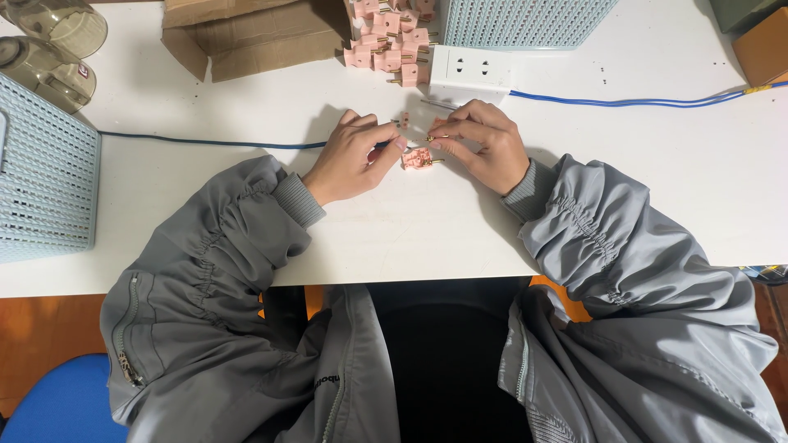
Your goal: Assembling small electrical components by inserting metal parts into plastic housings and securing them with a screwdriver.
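Both hands rest on the white table (657,180) near its middle, wrists in grey jacket sleeves. The left hand (349,160) has its fingers curled and pinched on a thin dark tool (392,144) whose shape is mostly hidden by the fingers; its tip points toward 3 o'clock, at the pink plug piece (416,158). The right hand (484,148) sits just beside, at 3 o'clock of that piece, with thumb and forefinger closed on a small brass pin (437,137). The pink plug piece lies on the table between the two hands, touching or very nearly touching the fingertips of both (exact contact cannot be told).

A single small pink part (404,119) lies at 12 o'clock of the hands, apart from them. Farther in the same direction stands a white socket block (469,72) with a blue cable (640,102) running off toward 3 o'clock. At 11 o'clock of the block is a heap of pink plug pieces (386,41), beside a cardboard box (254,33). A pale blue basket (45,172) stands at 9 o'clock, another (525,20) at 12 o'clock.
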